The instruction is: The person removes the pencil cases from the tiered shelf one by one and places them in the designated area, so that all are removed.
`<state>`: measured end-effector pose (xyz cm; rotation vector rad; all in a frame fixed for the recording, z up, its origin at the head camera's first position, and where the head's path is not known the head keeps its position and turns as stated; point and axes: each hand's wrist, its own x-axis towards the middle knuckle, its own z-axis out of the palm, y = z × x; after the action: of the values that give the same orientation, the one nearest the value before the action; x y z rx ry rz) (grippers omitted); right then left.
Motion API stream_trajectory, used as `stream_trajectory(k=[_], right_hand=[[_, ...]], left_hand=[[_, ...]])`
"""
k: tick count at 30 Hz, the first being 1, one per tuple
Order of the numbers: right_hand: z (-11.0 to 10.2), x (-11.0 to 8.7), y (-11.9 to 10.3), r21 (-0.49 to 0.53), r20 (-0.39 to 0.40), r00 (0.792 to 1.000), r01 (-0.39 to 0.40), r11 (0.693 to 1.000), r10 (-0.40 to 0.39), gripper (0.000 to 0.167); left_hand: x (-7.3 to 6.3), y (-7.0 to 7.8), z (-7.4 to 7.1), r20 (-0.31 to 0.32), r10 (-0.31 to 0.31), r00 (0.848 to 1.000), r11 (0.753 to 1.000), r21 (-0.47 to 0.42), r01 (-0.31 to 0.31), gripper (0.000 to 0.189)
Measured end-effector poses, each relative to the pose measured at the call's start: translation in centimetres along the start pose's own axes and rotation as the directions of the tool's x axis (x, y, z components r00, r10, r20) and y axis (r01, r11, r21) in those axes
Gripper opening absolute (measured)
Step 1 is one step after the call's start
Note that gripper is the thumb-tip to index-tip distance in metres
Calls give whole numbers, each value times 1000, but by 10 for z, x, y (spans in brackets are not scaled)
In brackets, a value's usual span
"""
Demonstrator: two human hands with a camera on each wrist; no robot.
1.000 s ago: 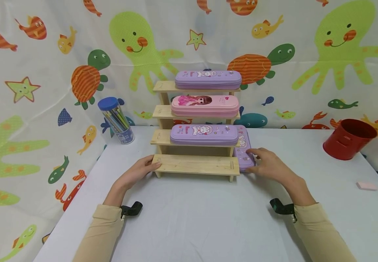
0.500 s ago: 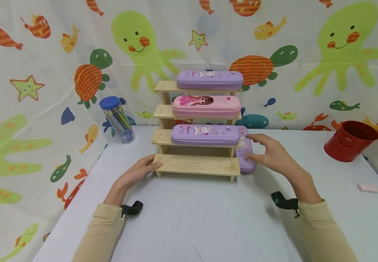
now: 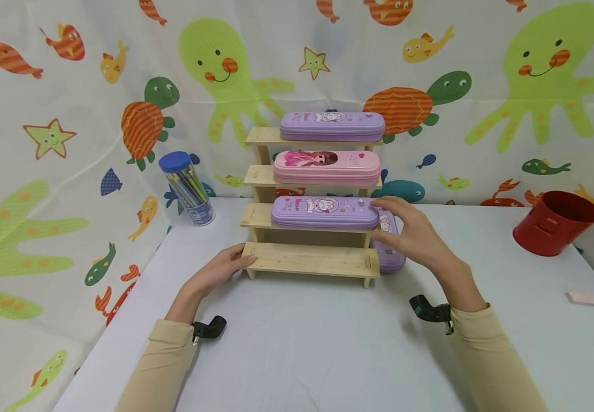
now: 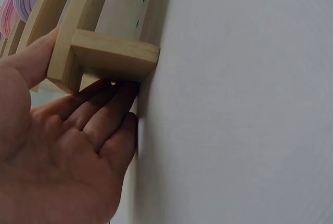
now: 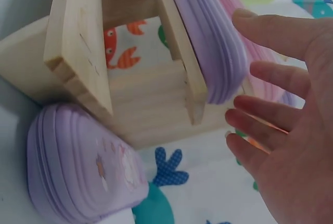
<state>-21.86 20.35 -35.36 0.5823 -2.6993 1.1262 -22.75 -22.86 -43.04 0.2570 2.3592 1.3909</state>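
A wooden tiered display rack (image 3: pixel 309 258) stands on the table. My left hand (image 3: pixel 220 266) grips the left end of its lowest shelf, thumb on top; in the left wrist view that hand (image 4: pixel 73 146) has its fingers under the shelf end. Just above that shelf, a purple pencil case (image 3: pixel 323 212) lies on the second tier. My right hand (image 3: pixel 416 232) is at its right end; in the right wrist view the hand (image 5: pixel 291 109) has spread, fairly straight fingers beside the case (image 5: pixel 213 47). Another purple pencil case (image 3: pixel 391 258) leans on the table against the rack's right side, partly hidden.
Higher up are a pink pencil case (image 3: pixel 327 167) and a purple pencil case (image 3: pixel 332 126). A blue-lidded tube of pencils (image 3: pixel 187 187) stands at the left. On the right are a red metal bucket (image 3: pixel 556 224) and a small pink block (image 3: pixel 582 298). A patterned cloth hangs behind.
My right hand has left the leaning purple pencil case and moved up and left to the end of the second-tier case. My left hand keeps its place on the rack.
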Motion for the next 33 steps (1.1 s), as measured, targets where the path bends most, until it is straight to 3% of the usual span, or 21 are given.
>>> stream_trajectory(k=[7,23,33], right_hand=[[9,7,-4,9,-41,998,52,999,-51,58],[26,10,-16,40,21,1000,13,999,-14,59],[32,10,-19,77,11,998,55,996,-56,53]], left_hand=[[1,-1,0,0,-1,1000,1000,0,1,75],[0,-3,-2,2,-5,1000,1000,-5,5,75],[0,-1,-1,-1,-9,1000,1000,1,9,74]])
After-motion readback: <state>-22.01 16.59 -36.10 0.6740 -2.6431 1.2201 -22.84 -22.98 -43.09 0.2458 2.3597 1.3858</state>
